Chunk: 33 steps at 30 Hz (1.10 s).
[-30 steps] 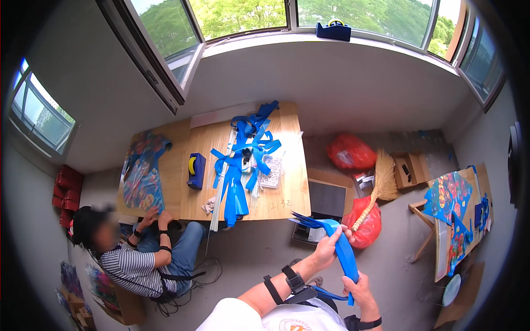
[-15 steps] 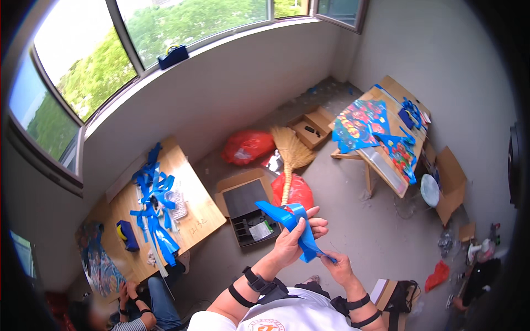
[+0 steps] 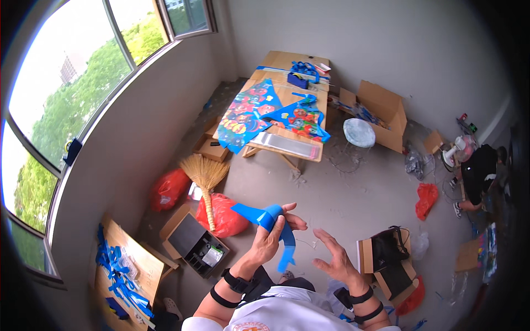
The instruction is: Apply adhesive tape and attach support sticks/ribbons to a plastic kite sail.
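Observation:
My left hand (image 3: 266, 241) is closed on a flat blue strip (image 3: 271, 217), pinned under the thumb and looped about the fingers. One end of the strip points out to the left; the other dangles beside the palm. My right hand (image 3: 334, 258) is raised to the right of it, fingers spread, holding nothing and apart from the strip. Both hands are in front of my white shirt, above the floor.
Ahead stands a wooden table (image 3: 284, 140) with colourful printed pieces (image 3: 249, 113). A straw broom (image 3: 205, 175), red bags (image 3: 170, 189) and open cartons (image 3: 182, 234) lie left. Blue strips cover the lower-left table (image 3: 144, 278). A stool (image 3: 359, 132) and a person (image 3: 479, 174) are right.
My view has swung to the right, toward the table with the printed pieces. My right hand has let go of the strip's lower end and opened; my left hand still holds the strip.

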Each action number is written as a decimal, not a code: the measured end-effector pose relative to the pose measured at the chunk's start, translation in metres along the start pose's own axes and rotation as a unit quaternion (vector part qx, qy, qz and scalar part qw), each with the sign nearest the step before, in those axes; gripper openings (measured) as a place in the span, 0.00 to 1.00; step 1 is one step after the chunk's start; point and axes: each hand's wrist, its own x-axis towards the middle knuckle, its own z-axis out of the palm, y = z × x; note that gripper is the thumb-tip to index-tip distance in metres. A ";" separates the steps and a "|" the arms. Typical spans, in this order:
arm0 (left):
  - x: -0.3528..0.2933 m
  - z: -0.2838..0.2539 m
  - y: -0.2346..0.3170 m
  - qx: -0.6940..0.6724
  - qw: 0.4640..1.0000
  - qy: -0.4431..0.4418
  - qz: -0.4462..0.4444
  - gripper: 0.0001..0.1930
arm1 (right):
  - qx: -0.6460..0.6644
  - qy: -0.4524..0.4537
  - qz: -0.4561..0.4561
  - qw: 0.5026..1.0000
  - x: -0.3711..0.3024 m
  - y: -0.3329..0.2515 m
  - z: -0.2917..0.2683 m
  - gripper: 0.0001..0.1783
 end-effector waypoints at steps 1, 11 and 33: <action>0.012 0.011 -0.007 0.002 1.000 -0.027 -0.012 0.24 | -0.003 0.012 0.006 1.000 0.007 0.005 -0.011 0.45; 0.169 0.066 -0.051 0.122 0.983 -0.132 -0.036 0.26 | 0.307 -0.091 0.171 0.932 0.101 0.076 -0.088 0.15; 0.567 0.037 -0.196 -0.302 0.927 0.192 -0.111 0.13 | 0.274 -0.024 0.215 0.937 0.309 0.293 -0.347 0.12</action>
